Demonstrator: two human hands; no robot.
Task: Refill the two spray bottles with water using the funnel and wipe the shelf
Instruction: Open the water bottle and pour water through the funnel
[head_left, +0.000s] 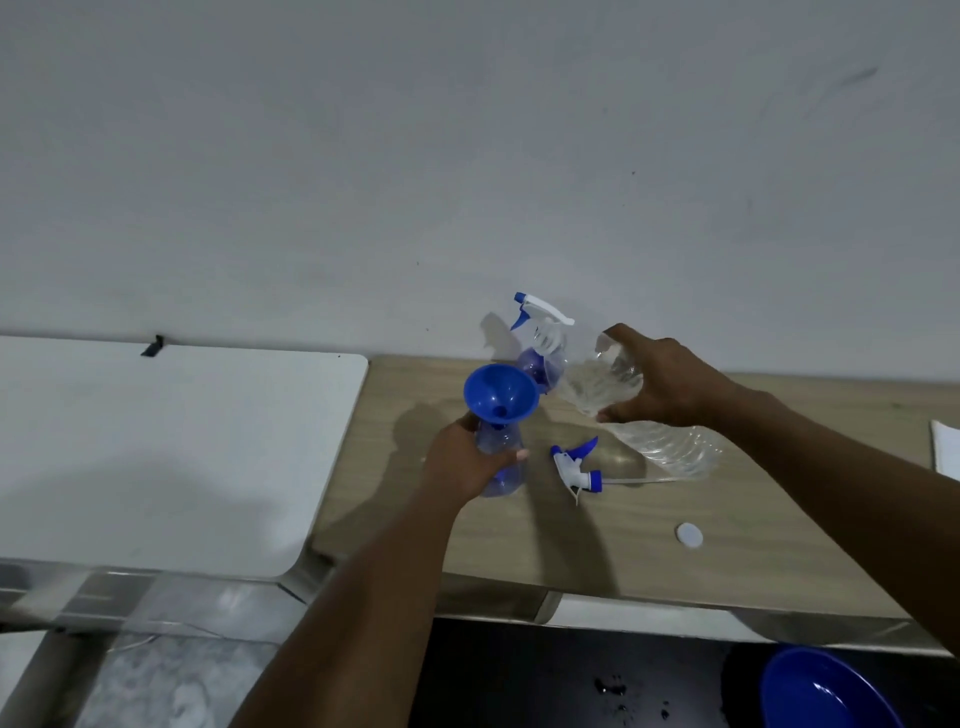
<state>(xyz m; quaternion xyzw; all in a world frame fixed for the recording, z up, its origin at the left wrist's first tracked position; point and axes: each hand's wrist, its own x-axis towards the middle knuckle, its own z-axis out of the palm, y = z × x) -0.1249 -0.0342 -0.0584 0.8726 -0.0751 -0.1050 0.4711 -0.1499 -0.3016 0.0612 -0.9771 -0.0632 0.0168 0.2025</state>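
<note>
Two hands work over the wooden table (675, 551): the left hand (462, 462) grips an uncapped translucent blue spray bottle (501, 467) carrying a blue plastic funnel (498, 392). The right hand (660, 382) holds a tilted clear plastic water bottle (602, 384), mouth toward the funnel. A capped second spray bottle (543, 358) stands just beyond; the detached white-and-blue trigger head (576, 467) lies right of the held bottle.

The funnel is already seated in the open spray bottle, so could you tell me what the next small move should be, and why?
Probably tip the clear water bottle in the right hand further, bringing its mouth over the funnel. The left hand steadies the open spray bottle, its trigger head lies unscrewed on the shelf, and no water shows pouring.
</note>
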